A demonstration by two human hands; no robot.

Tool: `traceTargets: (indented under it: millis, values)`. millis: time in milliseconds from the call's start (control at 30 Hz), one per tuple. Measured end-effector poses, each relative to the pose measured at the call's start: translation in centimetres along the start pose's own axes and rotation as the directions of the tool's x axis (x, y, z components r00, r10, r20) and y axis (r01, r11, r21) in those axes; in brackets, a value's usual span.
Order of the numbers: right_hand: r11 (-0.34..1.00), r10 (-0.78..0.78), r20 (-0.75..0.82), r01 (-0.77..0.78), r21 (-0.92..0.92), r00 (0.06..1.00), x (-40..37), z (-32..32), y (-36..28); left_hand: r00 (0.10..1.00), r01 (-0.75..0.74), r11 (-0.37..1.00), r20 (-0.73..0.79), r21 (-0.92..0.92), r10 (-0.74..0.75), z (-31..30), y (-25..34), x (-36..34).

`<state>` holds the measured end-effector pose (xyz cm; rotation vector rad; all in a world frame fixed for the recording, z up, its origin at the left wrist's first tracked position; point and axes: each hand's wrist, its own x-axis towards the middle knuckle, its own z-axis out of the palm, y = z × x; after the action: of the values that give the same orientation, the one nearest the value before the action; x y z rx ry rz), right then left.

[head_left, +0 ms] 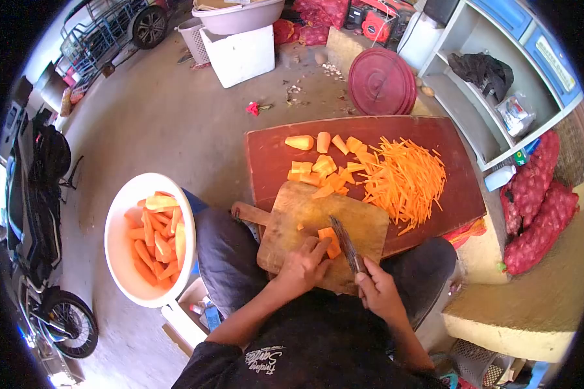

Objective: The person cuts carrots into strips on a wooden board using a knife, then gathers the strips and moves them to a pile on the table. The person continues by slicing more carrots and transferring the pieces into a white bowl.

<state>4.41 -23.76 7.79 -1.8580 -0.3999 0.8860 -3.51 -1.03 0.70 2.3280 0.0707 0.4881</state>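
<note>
On the wooden cutting board [285,223], my left hand [301,262] presses its closed fingertips on a carrot piece [331,242]. My right hand [377,289] grips the handle of a knife [346,241], whose dark blade lies just right of that piece. The board rests on a red-brown tabletop [266,155]. Beyond the board are several carrot chunks [299,142], and to the right of them a heap of thin carrot strips [405,181]. A white bucket [115,243] at the left holds several peeled carrots [159,243].
Near the right edge are red mesh sacks [538,223] beside a shelf unit [461,97]. A red round lid [381,81] leans behind the tabletop. A white box [240,57] stands at the back, and a motorcycle wheel [71,323] is at the lower left.
</note>
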Motion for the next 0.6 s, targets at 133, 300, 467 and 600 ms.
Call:
traceTargets:
  millis: [133,300,467,600]
  values:
    - [0.906,-0.364,-0.009,0.352,-0.234,0.931,1.9,1.4,0.3,0.999,-0.016,1.000,-0.030,0.001,0.016,0.4,-0.2,-0.4]
    - [0.943,-0.227,0.040,0.230,-0.241,0.973,1.9,-0.3,-1.1,0.999,-0.046,0.996,0.027,0.073,0.044,0.1,-0.2,-0.6]
    - [0.934,-0.286,0.037,0.287,-0.213,0.957,2.1,-0.7,-0.4,0.990,-0.133,0.975,-0.020,0.177,0.138,0.3,-0.2,-0.3]
    - [0.936,-0.277,0.084,0.288,-0.201,0.957,2.3,-0.7,-1.2,0.984,-0.156,0.959,-0.051,0.239,0.173,0.5,-0.7,0.2]
